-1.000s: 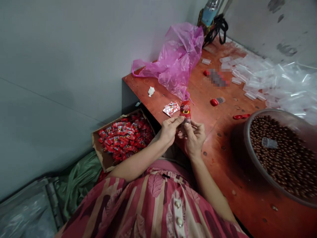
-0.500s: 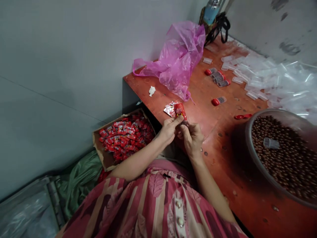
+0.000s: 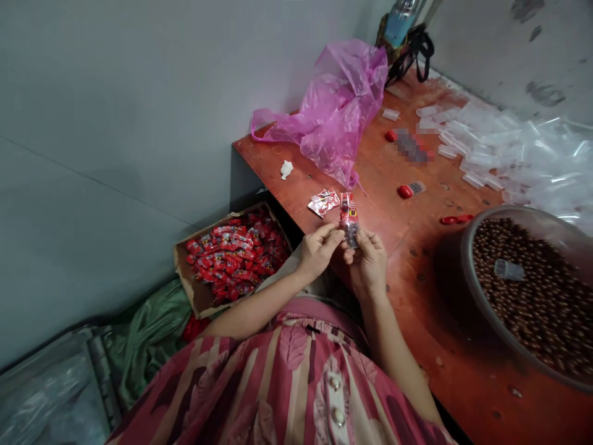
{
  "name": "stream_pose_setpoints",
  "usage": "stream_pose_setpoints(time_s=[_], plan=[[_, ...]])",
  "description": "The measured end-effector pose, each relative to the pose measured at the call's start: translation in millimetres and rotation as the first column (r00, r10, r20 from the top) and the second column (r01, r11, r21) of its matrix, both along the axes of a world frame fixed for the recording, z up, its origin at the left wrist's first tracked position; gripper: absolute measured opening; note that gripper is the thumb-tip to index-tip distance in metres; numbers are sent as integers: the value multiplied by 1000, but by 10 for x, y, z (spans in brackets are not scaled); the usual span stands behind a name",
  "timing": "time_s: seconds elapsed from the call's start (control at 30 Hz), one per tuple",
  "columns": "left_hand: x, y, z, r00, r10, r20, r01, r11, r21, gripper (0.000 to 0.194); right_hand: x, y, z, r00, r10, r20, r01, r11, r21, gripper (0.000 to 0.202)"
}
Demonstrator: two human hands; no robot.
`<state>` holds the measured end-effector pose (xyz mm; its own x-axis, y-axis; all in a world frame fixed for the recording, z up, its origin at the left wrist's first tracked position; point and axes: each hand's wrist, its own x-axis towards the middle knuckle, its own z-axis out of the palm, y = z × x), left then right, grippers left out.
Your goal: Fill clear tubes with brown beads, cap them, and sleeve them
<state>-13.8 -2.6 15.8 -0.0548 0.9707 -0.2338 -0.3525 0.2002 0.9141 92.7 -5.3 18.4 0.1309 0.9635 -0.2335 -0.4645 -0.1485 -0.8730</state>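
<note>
Packet [image 3: 349,215] in right hand [image 3: 373,262], perhaps against left hand [image 3: 317,252]

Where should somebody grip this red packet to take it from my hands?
Probably pinch the red packet at its far end, from the far side: it points away from you, with the left hand and right hand at its darker near end.

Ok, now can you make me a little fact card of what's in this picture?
Left hand: fingertips at the edge of the red packet; grip unclear
Right hand: pinches the packet's lower end
Table: reddish
Near the packet: shiny flat wrappers
Behind the wrappers: crumpled pink bag
Bowl: brown balls, with a clear tube on top
Beyond the bowl: heaped clear tubes
Cardboard box: many red packets
</note>
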Motion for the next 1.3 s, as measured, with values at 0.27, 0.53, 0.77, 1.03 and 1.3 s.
stream_pose_setpoints(time_s=[0.27, 0.53, 0.77, 1.03, 1.3], plan=[[-75, 60, 13, 902, 155, -402, -47, 963, 265, 21, -63, -66, -13, 992, -67, 110, 59, 995, 80, 31], [-120, 91, 34, 815, 154, -558, 32, 950, 310, 20, -58, -88, -24, 981, -75, 179, 60, 995, 85, 33], [-117, 49, -5, 853, 155, -498, 14, 948, 319, 15, -59, -63, -55, 991, -74, 113, 66, 996, 66, 31], [-176, 58, -51, 815, 181, -550, 51, 924, 380, 14, -78, -70, -51, 996, -54, 72, 51, 998, 44, 31], [-198, 105, -103, 591, 316, -742, 200, 834, 514, 17, -114, -80, -72, 995, -67, 68, 64, 997, 36, 32]])
